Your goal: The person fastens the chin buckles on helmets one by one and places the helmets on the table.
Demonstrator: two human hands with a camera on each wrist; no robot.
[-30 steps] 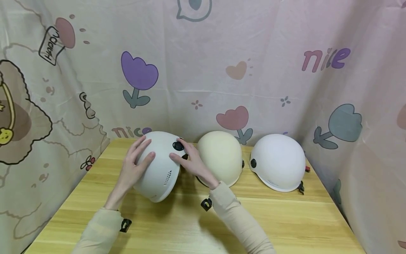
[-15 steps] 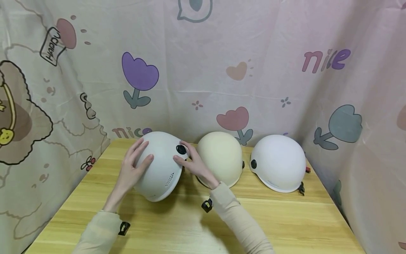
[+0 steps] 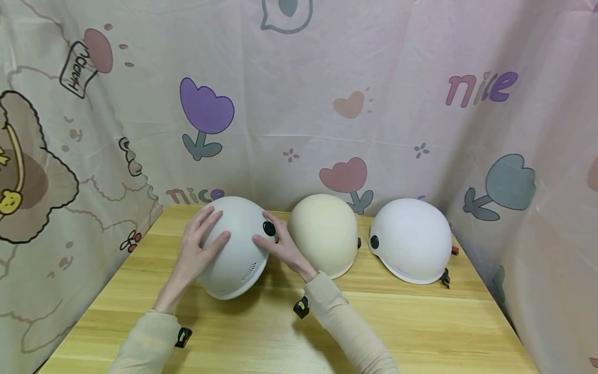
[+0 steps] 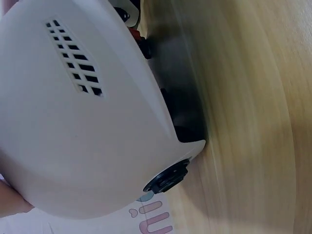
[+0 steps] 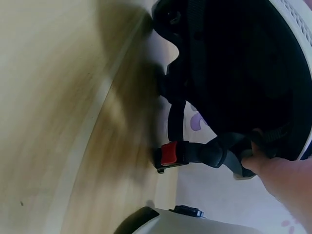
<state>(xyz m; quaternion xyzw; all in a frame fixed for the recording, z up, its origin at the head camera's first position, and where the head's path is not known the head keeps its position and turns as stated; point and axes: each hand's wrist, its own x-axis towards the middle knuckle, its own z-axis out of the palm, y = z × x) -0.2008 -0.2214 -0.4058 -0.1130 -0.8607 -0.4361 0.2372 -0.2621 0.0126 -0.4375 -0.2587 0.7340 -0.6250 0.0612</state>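
Observation:
A white helmet [image 3: 240, 221] stands tilted on the left of the table, its vent slots facing down and right. My left hand [image 3: 197, 249] grips the dome from the left, fingers and thumb spread over it. On the other side my right hand [image 3: 286, 248] grips the helmet near a black round fitting [image 3: 269, 228]. In the right wrist view the helmet's dark inside [image 5: 243, 63] faces the camera, and part of the right hand reaches in under the edge. A black strap with a red buckle [image 5: 169, 153] hangs there.
A cream helmet [image 3: 323, 231] sits close by the right hand, and another white helmet [image 3: 413, 236] stands farther right. All are on the wooden table [image 3: 420, 327]. A printed curtain [image 3: 280, 104] hangs behind and at both sides.
The white helmet has rolled a little in my hands: its right side and black fitting have come lower, and its opening turns more toward the table. The other helmets stay put.

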